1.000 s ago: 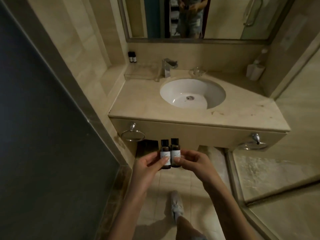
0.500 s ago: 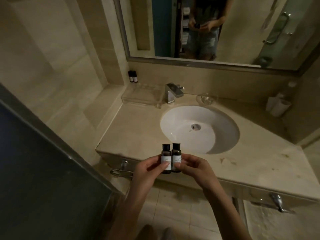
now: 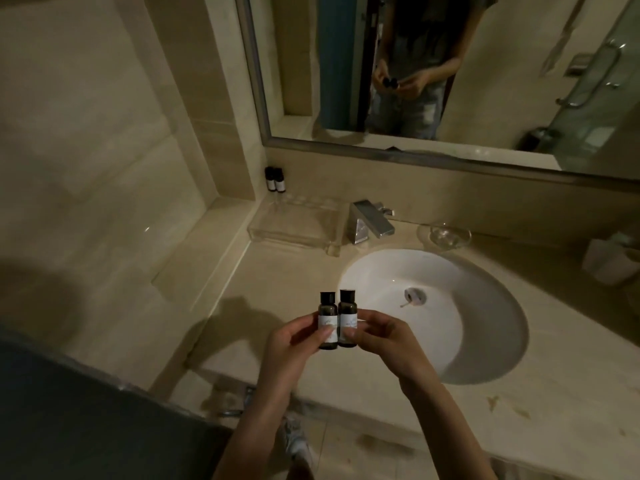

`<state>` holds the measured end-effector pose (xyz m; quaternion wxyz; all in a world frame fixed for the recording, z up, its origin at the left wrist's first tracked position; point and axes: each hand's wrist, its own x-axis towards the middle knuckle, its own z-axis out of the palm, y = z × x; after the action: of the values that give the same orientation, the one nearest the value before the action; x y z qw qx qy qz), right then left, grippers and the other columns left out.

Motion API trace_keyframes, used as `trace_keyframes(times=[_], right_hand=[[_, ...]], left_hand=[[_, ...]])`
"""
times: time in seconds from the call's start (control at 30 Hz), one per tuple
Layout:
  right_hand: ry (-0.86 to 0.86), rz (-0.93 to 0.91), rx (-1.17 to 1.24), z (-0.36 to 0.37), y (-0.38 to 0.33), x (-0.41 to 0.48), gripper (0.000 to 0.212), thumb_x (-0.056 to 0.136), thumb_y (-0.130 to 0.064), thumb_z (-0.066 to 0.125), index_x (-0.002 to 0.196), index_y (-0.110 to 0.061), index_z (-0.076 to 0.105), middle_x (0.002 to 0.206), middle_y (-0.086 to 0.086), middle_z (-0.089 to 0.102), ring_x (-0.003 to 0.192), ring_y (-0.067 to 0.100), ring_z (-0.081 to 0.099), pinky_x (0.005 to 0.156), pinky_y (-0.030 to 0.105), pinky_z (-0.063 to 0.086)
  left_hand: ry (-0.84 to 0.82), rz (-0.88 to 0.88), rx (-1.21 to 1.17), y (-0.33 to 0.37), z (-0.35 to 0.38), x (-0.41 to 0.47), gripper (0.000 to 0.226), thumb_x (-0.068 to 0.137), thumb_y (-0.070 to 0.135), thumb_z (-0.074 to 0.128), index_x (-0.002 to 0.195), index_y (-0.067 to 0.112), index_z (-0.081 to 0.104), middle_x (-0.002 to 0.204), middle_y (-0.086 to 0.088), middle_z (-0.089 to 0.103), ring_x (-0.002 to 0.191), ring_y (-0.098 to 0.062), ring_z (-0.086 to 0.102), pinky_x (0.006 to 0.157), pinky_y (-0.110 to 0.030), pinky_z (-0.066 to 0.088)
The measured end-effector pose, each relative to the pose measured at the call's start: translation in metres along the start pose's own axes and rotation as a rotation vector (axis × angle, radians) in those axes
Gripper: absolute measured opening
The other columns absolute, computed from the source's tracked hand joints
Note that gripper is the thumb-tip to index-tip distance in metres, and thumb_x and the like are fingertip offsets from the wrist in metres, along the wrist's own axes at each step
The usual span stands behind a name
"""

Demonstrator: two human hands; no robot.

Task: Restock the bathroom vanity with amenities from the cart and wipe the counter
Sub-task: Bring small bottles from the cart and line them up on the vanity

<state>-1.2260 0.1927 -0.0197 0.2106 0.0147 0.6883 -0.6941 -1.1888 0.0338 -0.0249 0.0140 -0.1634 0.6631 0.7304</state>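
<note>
Beige vanity counter (image 3: 287,271) with sunken white basin (image 3: 485,327)
Along the back wall: two dark bottles (image 3: 275,180), clear tray (image 3: 294,227), faucet (image 3: 372,221) — then a glass dish (image 3: 446,236).

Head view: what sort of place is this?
Probably a hotel bathroom: a white sink set in a stone counter, a wall mirror above, and miniature toiletry bottles standing by the back wall.

Label print on the two held bottles (image 3: 341,311) too blurred to read; fingers (image 3: 325,332) cover their lower fronts. White object (image 3: 611,266) at right edge cut off, kind unclear
</note>
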Motion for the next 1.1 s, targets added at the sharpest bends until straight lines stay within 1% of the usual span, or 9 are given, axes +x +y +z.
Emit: trace_keyframes(times=[0.27,0.4,0.6,0.67,0.83,0.93,0.97,1.03,1.1], right_hand=[[0.007,-0.018,-0.051,0.046,-0.046,0.116,0.023,0.082,0.002,0.068,0.104,-0.004,0.067,0.075,0.000,0.073,0.063,0.001,0.067,0.057,0.009,0.047],[-0.028,-0.006,-0.075,0.072,-0.056,0.176,0.020,0.082,0.005,0.067,0.099,-0.005,0.066,0.071,-0.004,0.073,0.062,0.001,0.067,0.056,0.009,0.046],[-0.021,0.031,-0.123,0.090,-0.063,0.276,0.031,0.082,0.006,0.067,0.113,0.006,0.062,0.085,0.009,0.069,0.061,-0.003,0.065,0.055,0.009,0.046],[0.005,0.048,-0.147,0.090,-0.060,0.308,0.033,0.082,0.002,0.069,0.115,0.004,0.061,0.088,0.009,0.069,0.063,-0.003,0.066,0.057,0.008,0.046],[0.062,0.118,-0.175,0.088,-0.043,0.377,0.032,0.082,0.000,0.070,0.113,0.001,0.062,0.094,0.010,0.070,0.070,0.003,0.066,0.058,0.008,0.047],[0.085,0.152,-0.204,0.085,-0.028,0.412,0.036,0.081,0.002,0.070,0.116,0.004,0.061,0.087,0.007,0.070,0.063,0.001,0.066,0.057,0.011,0.046],[0.087,0.158,-0.216,0.085,-0.026,0.421,0.035,0.081,0.003,0.070,0.114,0.004,0.062,0.086,0.007,0.070,0.062,0.001,0.066,0.057,0.011,0.046],[0.076,0.152,-0.233,0.086,-0.021,0.441,0.031,0.080,0.003,0.070,0.110,0.001,0.062,0.083,0.004,0.070,0.062,0.002,0.066,0.057,0.011,0.047],[0.055,0.139,-0.237,0.088,-0.018,0.456,0.032,0.079,0.004,0.071,0.109,0.000,0.063,0.078,-0.001,0.071,0.062,0.002,0.068,0.060,0.013,0.048]], left_hand=[[-0.016,0.031,-0.054,0.032,-0.052,0.117,0.023,0.086,0.008,0.066,0.107,0.016,0.071,0.094,0.001,0.075,0.091,-0.010,0.070,0.072,-0.017,0.052],[0.031,0.061,-0.060,0.041,-0.080,0.170,0.022,0.085,0.007,0.066,0.103,0.018,0.071,0.092,0.001,0.076,0.089,-0.011,0.071,0.072,-0.018,0.052],[0.045,0.085,-0.023,0.053,-0.105,0.262,0.021,0.085,0.005,0.066,0.098,0.021,0.071,0.088,0.005,0.076,0.085,-0.008,0.070,0.072,-0.016,0.053],[0.032,0.084,0.016,0.051,-0.107,0.293,0.020,0.085,0.007,0.067,0.099,0.020,0.072,0.088,0.004,0.076,0.086,-0.009,0.070,0.073,-0.018,0.053],[0.071,0.016,0.060,0.032,-0.105,0.364,0.020,0.085,0.007,0.068,0.097,0.023,0.070,0.080,0.012,0.073,0.077,0.002,0.068,0.065,-0.010,0.048],[0.083,-0.032,0.064,0.016,-0.104,0.395,0.022,0.085,0.008,0.068,0.091,0.029,0.069,0.081,0.015,0.072,0.074,0.004,0.067,0.064,-0.010,0.047],[0.086,-0.052,0.061,0.011,-0.104,0.405,0.020,0.085,0.008,0.068,0.095,0.026,0.070,0.083,0.013,0.072,0.076,0.002,0.067,0.063,-0.011,0.047],[0.106,-0.087,0.035,0.004,-0.108,0.423,0.023,0.085,0.006,0.067,0.108,0.008,0.069,0.093,-0.002,0.072,0.078,-0.004,0.066,0.062,-0.011,0.048],[0.132,-0.092,0.000,-0.002,-0.111,0.437,0.026,0.085,0.002,0.066,0.111,-0.001,0.066,0.096,-0.011,0.071,0.076,-0.005,0.067,0.066,-0.013,0.051]])
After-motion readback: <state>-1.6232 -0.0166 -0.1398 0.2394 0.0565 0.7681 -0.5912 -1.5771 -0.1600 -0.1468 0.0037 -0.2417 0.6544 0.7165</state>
